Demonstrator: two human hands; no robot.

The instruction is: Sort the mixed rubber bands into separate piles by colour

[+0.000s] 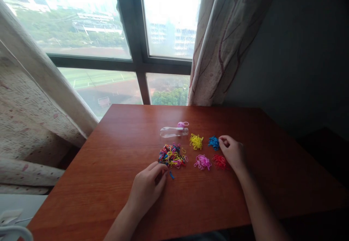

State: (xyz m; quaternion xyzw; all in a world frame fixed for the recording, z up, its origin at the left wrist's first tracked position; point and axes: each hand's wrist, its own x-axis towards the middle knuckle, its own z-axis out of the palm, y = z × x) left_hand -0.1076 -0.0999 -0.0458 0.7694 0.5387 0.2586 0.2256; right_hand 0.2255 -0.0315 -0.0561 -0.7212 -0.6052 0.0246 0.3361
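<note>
A mixed pile of small coloured elastic bands (170, 154) lies mid-table. At its near edge is my left hand (149, 182), thumb and fingers closed together at the tips; whatever they may hold is too small to make out. Just right of those fingertips lies a loose blue band (171, 175). My right hand (233, 151) is pinched at the right edge of the blue band pile (213, 143), and anything in the pinch is hidden. Around it are the yellow pile (196, 142), the pink pile (203, 162) and the red pile (219, 162), partly near my right wrist.
Behind the piles, a clear bottle (173, 132) lies on its side, with a pink looped piece (183, 124) beside its neck. The brown wooden table (109, 168) stands against a window (95, 60) with curtains (212, 44) on both sides. A white cable (16, 230) shows at lower left.
</note>
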